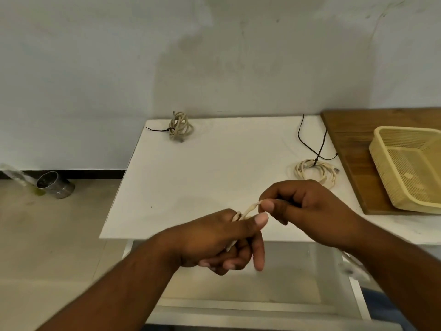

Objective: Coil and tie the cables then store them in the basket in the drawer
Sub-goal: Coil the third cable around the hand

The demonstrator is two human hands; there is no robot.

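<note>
My left hand (222, 240) is closed around a pale cream cable (249, 209), with strands showing above and below the fist. My right hand (307, 206) pinches the same cable's end between thumb and forefinger, just right of the left hand. Both hands hover over the front edge of the white table (214, 175). A coiled cream cable tied with a dark string (180, 127) lies at the table's back. Another coiled cream cable (315, 170) with a black tie string lies at the right. The yellow mesh basket (381, 151) rests on a wooden board. The open white drawer (238, 304) is below my hands.
The wooden board (346, 144) covers the table's right side. On the floor at the left lies a metal cup (56, 185) beside a clear plastic item (14, 174). A white cable end (353, 268) hangs by the drawer's right side. The wall is close behind the table.
</note>
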